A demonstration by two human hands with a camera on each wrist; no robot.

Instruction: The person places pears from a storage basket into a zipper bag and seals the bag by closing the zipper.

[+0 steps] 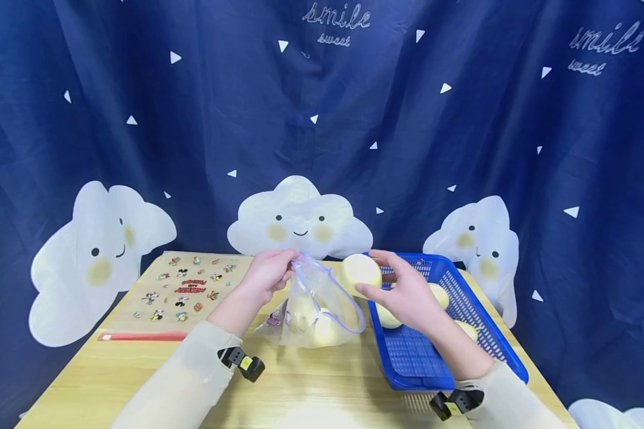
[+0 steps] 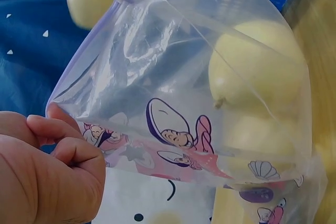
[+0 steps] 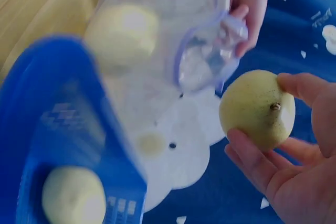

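My left hand pinches the top edge of a clear zip bag with a lilac rim and cartoon print. The bag's mouth gapes to the right. Inside, pale yellow pears rest at the bottom, seen through the plastic. Beside the mouth, my right hand grips another pear between thumb and fingers, its stem showing in the right wrist view. That pear is held up over the left rim of a blue plastic basket. Several pears lie in the basket, partly hidden by my right arm.
A flat bag with a cartoon print and a red strip along its near edge lies on the left of the wooden table. A dark blue curtain with clouds hangs behind.
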